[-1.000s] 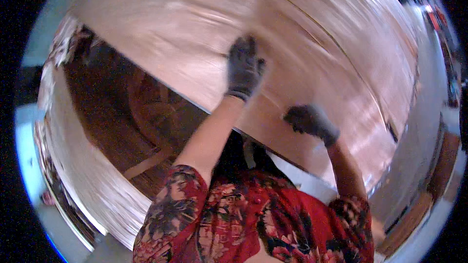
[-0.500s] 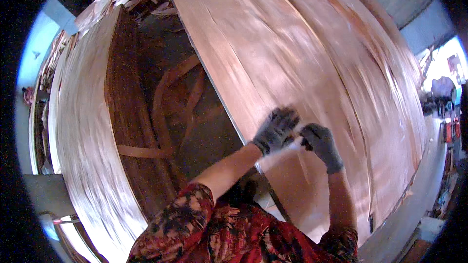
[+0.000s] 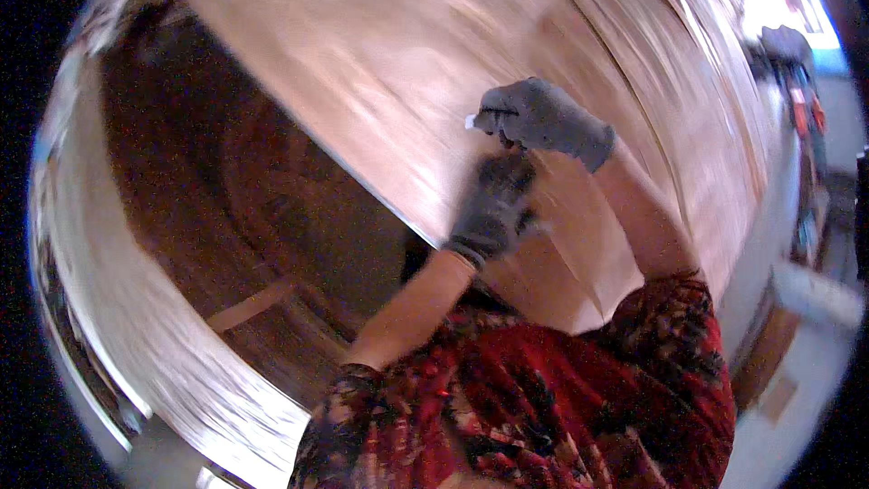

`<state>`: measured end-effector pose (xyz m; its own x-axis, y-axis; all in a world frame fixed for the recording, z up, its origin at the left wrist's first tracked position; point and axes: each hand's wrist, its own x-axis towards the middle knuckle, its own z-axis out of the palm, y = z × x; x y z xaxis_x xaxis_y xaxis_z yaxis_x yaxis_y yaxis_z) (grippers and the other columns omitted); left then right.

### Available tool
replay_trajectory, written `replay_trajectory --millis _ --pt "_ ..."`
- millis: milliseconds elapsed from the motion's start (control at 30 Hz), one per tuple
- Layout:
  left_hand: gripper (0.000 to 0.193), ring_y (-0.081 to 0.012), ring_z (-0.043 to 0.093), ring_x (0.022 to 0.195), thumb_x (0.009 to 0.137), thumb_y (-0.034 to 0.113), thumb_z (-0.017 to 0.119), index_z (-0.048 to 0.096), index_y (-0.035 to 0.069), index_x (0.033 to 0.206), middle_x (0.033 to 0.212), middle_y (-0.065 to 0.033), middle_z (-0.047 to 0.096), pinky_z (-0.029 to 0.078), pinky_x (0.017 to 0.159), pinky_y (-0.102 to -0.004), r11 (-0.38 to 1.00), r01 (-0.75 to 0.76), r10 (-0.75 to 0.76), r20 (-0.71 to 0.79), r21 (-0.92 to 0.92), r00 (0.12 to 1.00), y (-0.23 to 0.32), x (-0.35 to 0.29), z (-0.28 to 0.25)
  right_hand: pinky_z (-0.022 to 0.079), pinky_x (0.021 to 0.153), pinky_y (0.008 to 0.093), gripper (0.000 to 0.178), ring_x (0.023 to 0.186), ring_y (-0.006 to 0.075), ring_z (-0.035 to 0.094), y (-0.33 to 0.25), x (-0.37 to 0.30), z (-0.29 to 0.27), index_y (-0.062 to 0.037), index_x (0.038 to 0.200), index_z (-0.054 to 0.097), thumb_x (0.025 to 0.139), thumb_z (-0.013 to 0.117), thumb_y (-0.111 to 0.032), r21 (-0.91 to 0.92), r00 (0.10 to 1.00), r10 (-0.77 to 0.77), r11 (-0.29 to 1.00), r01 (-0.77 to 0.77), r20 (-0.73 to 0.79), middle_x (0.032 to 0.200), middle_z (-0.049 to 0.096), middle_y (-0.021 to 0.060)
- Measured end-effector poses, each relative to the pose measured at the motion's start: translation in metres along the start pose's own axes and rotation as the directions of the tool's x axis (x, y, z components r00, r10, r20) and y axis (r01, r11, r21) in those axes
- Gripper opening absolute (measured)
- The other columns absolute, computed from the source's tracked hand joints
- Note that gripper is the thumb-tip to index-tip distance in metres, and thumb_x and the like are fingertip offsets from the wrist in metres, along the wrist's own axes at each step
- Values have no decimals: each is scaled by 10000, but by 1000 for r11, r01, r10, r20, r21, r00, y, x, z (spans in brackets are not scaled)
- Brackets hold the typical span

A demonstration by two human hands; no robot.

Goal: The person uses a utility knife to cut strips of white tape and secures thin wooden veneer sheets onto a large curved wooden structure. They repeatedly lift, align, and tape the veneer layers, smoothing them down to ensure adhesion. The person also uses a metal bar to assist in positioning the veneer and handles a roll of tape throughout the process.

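Both my hands wear grey gloves and are over a large stack of thin, light-brown wood veneer sheets (image 3: 362, 63). My right hand (image 3: 548, 122) is closed, with a small white piece (image 3: 471, 121) sticking out at its fingertips; its kind is too small to make out. Just below and nearer to me, my left hand (image 3: 493, 204) hovers above the sheets by the stack's left edge. Motion smears its fingers, so whether they grip anything cannot be seen.
Left of the stack lies a dark gap with a brown strip (image 3: 253, 306) across it. Beyond that stands another pile of pale veneer (image 3: 181, 371). On the right is a grey floor (image 3: 806, 380), with red and dark objects (image 3: 806, 118) along the far side.
My right hand has moved up and left, farther over the sheets. My left hand has shifted slightly down and left. The whole view has turned, and the stack appears rotated.
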<state>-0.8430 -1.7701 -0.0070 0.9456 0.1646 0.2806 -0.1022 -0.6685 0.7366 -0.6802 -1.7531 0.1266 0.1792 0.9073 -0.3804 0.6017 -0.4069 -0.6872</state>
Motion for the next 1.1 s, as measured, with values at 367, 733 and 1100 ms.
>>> replay_trajectory --millis 367,733,1100 --pt "626 -384 288 1282 843 409 464 375 11 1318 1385 -199 329 183 1052 -538 896 -68 48 57 438 997 14 -3 -23 495 589 379 292 658 280 632 58 -198 129 -162 802 689 785 559 -423 -222 895 438 867 -445 -82 702 646 80" --pt "608 -378 286 1285 840 367 470 364 8 1320 1385 -201 331 191 1060 -511 833 -137 117 71 537 991 27 -4 -9 471 718 410 475 812 303 616 55 -241 123 -129 908 668 688 608 -546 -247 692 646 649 -720 -321 852 641 112" --pt "515 -357 123 1362 826 18 528 404 77 1323 1460 -240 127 182 1086 -411 924 329 -326 -51 195 944 25 -98 -63 88 1086 518 814 1345 314 198 82 -188 193 -65 1349 343 730 566 -544 -324 690 -91 921 -215 -718 1420 283 157"
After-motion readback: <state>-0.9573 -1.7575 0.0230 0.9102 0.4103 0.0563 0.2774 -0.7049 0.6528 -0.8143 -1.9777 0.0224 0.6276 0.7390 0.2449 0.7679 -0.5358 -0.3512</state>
